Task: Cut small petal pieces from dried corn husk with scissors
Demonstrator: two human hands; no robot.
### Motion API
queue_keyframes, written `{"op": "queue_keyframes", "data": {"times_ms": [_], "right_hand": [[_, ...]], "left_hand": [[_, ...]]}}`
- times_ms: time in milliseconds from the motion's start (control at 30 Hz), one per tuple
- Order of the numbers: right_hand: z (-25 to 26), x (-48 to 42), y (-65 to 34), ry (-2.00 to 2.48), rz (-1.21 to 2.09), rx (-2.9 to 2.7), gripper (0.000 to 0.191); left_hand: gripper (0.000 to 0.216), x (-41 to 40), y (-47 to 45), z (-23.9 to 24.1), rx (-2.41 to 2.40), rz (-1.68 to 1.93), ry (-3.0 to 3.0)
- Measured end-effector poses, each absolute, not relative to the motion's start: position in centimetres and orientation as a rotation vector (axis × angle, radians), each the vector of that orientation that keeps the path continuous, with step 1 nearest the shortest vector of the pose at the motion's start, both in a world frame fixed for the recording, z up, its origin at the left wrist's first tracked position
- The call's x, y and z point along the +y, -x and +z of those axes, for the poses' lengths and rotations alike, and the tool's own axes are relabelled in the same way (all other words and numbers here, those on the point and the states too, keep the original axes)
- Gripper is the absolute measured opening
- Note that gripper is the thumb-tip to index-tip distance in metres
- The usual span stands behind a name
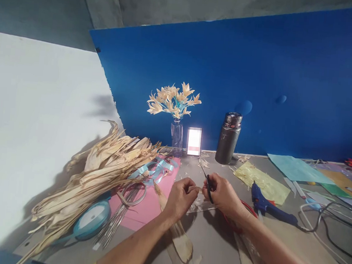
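My left hand (182, 198) is closed, pinching a small strip of dried husk (195, 188) above the grey table (215, 242). My right hand (224, 193) is wrapped round a pair of black scissors (207, 180), whose blades point up and away, right beside the strip. A longer dried husk leaf (179, 235) lies on the table under my left forearm. Small husk scraps (199, 202) lie beneath both hands.
A heap of dried corn husks (98, 170) lies at left, with a pink sheet (148, 203), blue ribbon (157, 169), a ribbon spool (92, 219) and wires (115, 219). A vase of husk flowers (177, 119) and a dark flask (228, 138) stand at the back. A blue glue gun (268, 206), coloured papers (296, 169) and cables (334, 228) lie at right.
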State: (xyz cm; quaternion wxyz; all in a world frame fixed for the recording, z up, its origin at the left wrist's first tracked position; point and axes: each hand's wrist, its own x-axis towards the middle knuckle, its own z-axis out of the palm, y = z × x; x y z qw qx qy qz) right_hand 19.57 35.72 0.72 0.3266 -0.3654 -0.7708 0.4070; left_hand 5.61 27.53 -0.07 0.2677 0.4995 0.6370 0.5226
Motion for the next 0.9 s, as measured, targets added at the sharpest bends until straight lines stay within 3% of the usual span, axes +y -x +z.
{"op": "queue_keyframes", "data": {"times_ms": [267,600,733,900], "right_hand": [[1.2,34.5,-20.0,0.989,0.639,-2.314,0.023],[1.6,34.7,-20.0,1.016,0.687,-2.276,0.016],[2.0,35.7,-20.5,1.07,0.667,-2.223,0.015],[2.0,36.6,-20.8,0.97,0.848,-2.185,0.009]], "left_hand": [[0.017,27.2,-5.7,-0.4,1.913,1.266,-1.585],[0.012,27.4,-5.2,0.0,2.473,0.829,-1.947],[0.017,27.4,-3.0,0.7,2.618,0.989,-1.829],[0.039,27.8,-2.5,1.2,1.88,1.37,-1.434]]}}
